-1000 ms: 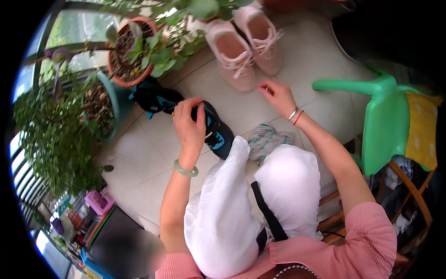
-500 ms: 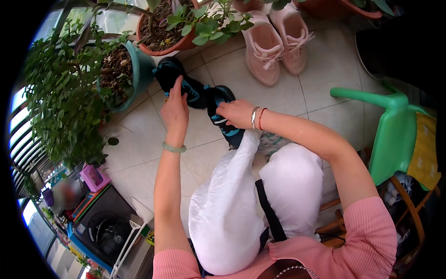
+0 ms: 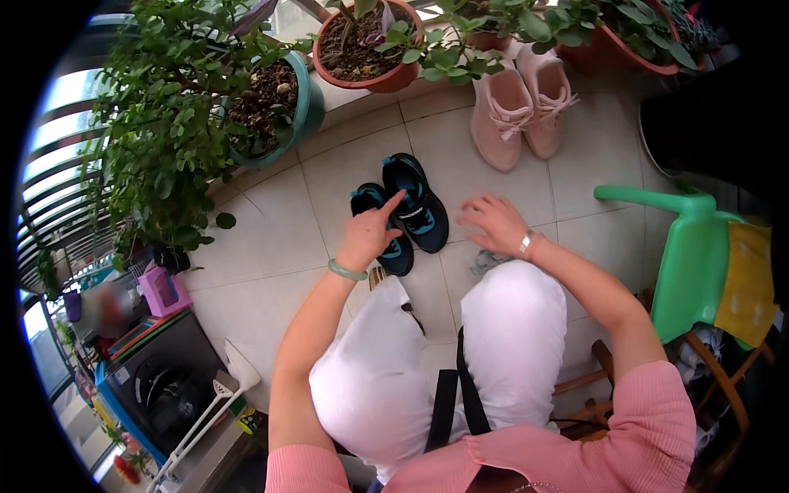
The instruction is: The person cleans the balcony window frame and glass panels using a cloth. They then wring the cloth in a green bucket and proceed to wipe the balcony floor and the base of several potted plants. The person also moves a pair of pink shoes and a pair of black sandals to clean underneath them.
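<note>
The left hand [image 3: 367, 234] pointed a finger over the black shoes [image 3: 403, 209], grasping nothing. The right hand [image 3: 493, 223] hovered beside them, fingers spread and empty.

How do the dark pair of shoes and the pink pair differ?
The black sneakers with blue trim lie close to the person, the left hand over one; the pink lace-up sneakers sit farther off by the terracotta plant pots, untouched, and look larger. Both pairs stand side by side on the tiled floor.

Soft, even daylight comes from the windows left of the hands and casts faint shadows on the pale floor tiles [image 3: 271, 246]. Focus is sharp centrally; fisheye bending curves tile lines outward, and a black rim rings the view.
</note>
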`<action>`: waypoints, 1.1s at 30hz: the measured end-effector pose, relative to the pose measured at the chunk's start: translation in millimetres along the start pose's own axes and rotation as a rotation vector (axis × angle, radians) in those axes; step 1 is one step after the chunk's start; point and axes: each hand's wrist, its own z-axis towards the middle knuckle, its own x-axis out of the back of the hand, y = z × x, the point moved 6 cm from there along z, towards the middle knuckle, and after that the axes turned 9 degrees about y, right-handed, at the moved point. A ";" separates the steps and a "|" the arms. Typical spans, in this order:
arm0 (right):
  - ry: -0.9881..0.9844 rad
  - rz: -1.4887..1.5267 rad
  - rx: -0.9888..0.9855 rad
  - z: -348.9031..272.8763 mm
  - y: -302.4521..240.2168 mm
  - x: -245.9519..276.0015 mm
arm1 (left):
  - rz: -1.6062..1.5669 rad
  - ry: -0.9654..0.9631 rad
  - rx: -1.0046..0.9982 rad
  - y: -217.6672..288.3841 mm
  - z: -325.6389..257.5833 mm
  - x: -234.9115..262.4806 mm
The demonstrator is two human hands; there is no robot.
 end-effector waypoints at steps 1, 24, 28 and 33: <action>-0.128 -0.114 -0.012 -26.9 -2.0 -2.9 | -0.020 0.041 0.019 -3.9 -0.7 -6.5; 0.423 -0.397 -0.621 187.9 73.7 -11.2 | -0.371 0.098 0.393 -71.6 -12.0 -16.6; 0.300 -0.588 -0.470 186.1 58.9 -45.6 | -0.561 -0.018 0.440 -76.1 -10.2 -19.5; 0.187 -0.400 -0.135 157.2 50.2 -68.1 | -0.654 -0.012 0.465 -80.7 -12.6 -23.5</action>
